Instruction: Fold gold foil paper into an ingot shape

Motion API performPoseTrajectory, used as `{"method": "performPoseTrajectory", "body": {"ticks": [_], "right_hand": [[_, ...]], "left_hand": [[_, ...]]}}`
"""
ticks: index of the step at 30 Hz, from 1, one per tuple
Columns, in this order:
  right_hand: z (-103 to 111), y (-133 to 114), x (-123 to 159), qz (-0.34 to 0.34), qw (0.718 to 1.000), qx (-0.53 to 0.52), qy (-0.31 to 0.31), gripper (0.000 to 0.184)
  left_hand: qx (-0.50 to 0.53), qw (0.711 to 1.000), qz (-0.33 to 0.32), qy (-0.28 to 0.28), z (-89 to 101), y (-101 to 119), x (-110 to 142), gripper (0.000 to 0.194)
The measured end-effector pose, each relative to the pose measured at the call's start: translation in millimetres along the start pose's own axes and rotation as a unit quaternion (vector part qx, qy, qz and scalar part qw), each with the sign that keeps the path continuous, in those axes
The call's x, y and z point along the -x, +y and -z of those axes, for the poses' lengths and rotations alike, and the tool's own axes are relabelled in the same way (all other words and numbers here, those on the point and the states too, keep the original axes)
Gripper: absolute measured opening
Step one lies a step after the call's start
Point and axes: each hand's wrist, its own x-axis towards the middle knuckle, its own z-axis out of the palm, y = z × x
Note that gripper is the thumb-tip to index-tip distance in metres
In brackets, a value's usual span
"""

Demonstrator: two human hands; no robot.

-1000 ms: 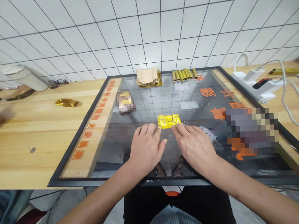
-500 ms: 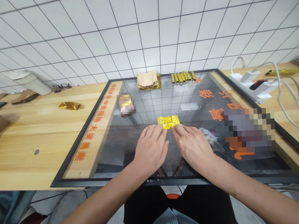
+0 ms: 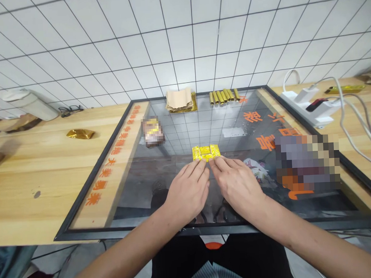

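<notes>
A folded strip of gold foil paper [image 3: 206, 153] lies on the glass-topped board [image 3: 173, 209], crinkled into raised sections. My left hand [image 3: 188, 192] and my right hand [image 3: 235, 186] come in from the near side, close together. The fingertips of both press on the strip's near edge, and the fingers hide that edge. Beyond the strip stand a stack of tan paper on gold sheets [image 3: 180, 100] and a row of small rolled gold tubes [image 3: 223, 96]. A pixelated item [image 3: 153, 133] sits left of the strip.
A crumpled gold foil piece [image 3: 80, 134] lies on the wooden table [image 3: 42, 170] left of the board. A power strip [image 3: 301, 105] with white cables sits at the right. A pixelated patch [image 3: 306, 162] covers part of the board. White tiled wall rises behind.
My hands have drawn closer together at the strip's near edge. The whole view has shifted slightly, and the gold strip looks a little more crimped into sections.
</notes>
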Motion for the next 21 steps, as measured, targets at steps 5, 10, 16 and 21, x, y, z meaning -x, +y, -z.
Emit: {"method": "performPoseTrajectory", "body": {"ticks": [5,10,16,21], "right_hand": [[0.7,-0.6,-0.5,0.0,1.0,-0.005,0.009,0.033],[1.8,-0.7,-0.9,-0.002,1.0,-0.01,-0.005,0.032],[2.9,0.1,-3.0,-0.003,1.0,-0.009,-0.013,0.032],[4.0,-0.4,-4.0,-0.004,1.0,-0.011,-0.023,0.031]], "left_hand": [[0.009,1.0,0.003,-0.016,0.1,-0.6,-0.1,0.039],[0.009,1.0,0.001,-0.024,0.5,-1.7,-0.5,0.039],[-0.001,1.0,-0.018,-0.021,0.5,-3.5,-1.8,0.04],[0.005,1.0,-0.015,-0.004,-1.5,-3.3,-1.4,0.04]]}}
